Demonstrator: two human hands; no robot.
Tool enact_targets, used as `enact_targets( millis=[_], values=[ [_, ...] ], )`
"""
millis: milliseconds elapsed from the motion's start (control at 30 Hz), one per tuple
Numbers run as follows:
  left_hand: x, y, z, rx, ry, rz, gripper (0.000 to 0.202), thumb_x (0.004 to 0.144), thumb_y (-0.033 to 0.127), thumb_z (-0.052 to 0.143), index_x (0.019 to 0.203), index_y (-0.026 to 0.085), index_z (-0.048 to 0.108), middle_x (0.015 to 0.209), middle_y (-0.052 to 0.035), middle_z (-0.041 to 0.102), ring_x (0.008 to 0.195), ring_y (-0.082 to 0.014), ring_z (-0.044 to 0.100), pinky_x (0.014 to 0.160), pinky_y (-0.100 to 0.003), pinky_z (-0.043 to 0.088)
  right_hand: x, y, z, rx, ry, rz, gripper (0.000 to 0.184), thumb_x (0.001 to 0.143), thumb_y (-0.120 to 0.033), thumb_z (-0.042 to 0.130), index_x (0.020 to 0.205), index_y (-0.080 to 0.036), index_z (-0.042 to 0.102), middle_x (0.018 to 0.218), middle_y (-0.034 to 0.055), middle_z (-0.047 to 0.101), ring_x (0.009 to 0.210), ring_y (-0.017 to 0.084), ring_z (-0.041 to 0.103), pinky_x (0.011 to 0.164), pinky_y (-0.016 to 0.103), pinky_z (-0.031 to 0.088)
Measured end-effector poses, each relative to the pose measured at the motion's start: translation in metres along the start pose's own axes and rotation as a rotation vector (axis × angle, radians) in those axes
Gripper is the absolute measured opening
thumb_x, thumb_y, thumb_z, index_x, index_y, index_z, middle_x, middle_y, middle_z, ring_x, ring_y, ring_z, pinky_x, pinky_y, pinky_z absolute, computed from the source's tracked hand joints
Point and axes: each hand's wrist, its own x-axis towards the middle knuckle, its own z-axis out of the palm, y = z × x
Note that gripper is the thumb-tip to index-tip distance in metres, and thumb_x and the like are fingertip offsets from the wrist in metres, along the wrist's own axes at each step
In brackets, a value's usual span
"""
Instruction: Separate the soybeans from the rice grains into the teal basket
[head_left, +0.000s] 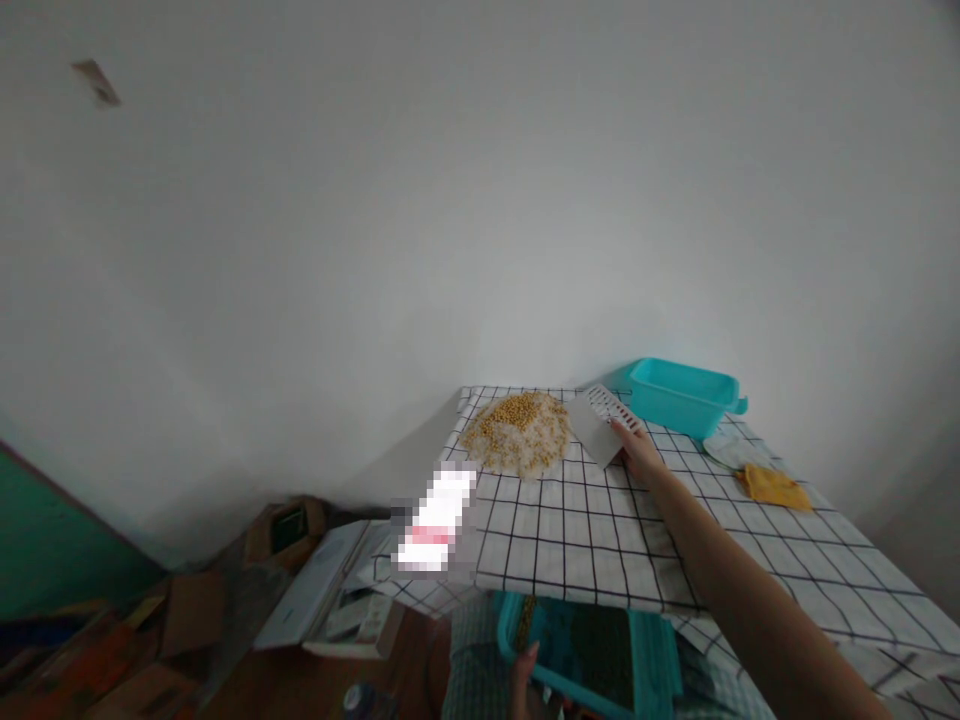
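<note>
My right hand (636,450) reaches over the table and pinches a white flat plate with a slotted end (595,425). The plate's left edge touches or nearly touches a spread pile of yellow beans and pale grains (521,430) on the checked cloth. Below the table edge, my left hand (523,672) grips the near rim of a teal plastic tray (654,665), held at my lap. Inside that tray lie dark green contents and a narrow strip of yellowish beans at the left. Part of the left hand falls outside the picture.
A teal basin (679,395) stands at the back right of the table (540,535), near the wall. Beside it lie a clear plastic item (727,452) and a yellow cloth or pouch (776,487). A blurred-out phone-like item (437,518) is at the left edge. Cardboard boxes (193,612) crowd the floor.
</note>
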Motion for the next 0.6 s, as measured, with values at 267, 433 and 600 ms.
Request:
enact_targets(
  millis=[267,433,600],
  values=[
    [-0.009,-0.001,0.004,-0.015,0.032,0.006,0.024,0.076,0.044,0.061,0.089,0.025,0.054,0.062,0.0009,0.062,0.047,-0.0137,0.051,0.054,-0.031,0.048,-0.017,-0.008,-0.003,-0.067,-0.123,0.002,0.038,0.068,-0.040,0.077,0.101,-0.024,0.066,0.093,0.0040,0.076,0.076,0.023,0.072,0.056,0.030,0.056],
    [-0.010,-0.001,0.002,-0.009,0.011,0.011,0.029,0.076,0.049,0.058,0.092,0.024,0.055,0.065,-0.0010,0.063,0.047,-0.0135,0.050,0.056,-0.031,0.048,-0.016,-0.012,-0.008,-0.030,-0.064,-0.113,0.044,0.066,-0.044,0.078,0.104,-0.025,0.066,0.097,0.0030,0.076,0.082,0.023,0.071,0.062,0.031,0.056],
    [-0.008,0.000,0.001,-0.016,0.001,0.008,0.034,0.074,0.049,0.060,0.097,0.024,0.056,0.067,-0.0017,0.064,0.048,-0.0137,0.051,0.054,-0.029,0.047,-0.006,-0.004,-0.018,-0.077,0.040,-0.171,0.044,0.062,-0.044,0.077,0.099,-0.020,0.068,0.096,0.0059,0.075,0.084,0.026,0.070,0.065,0.035,0.057]
  ],
)
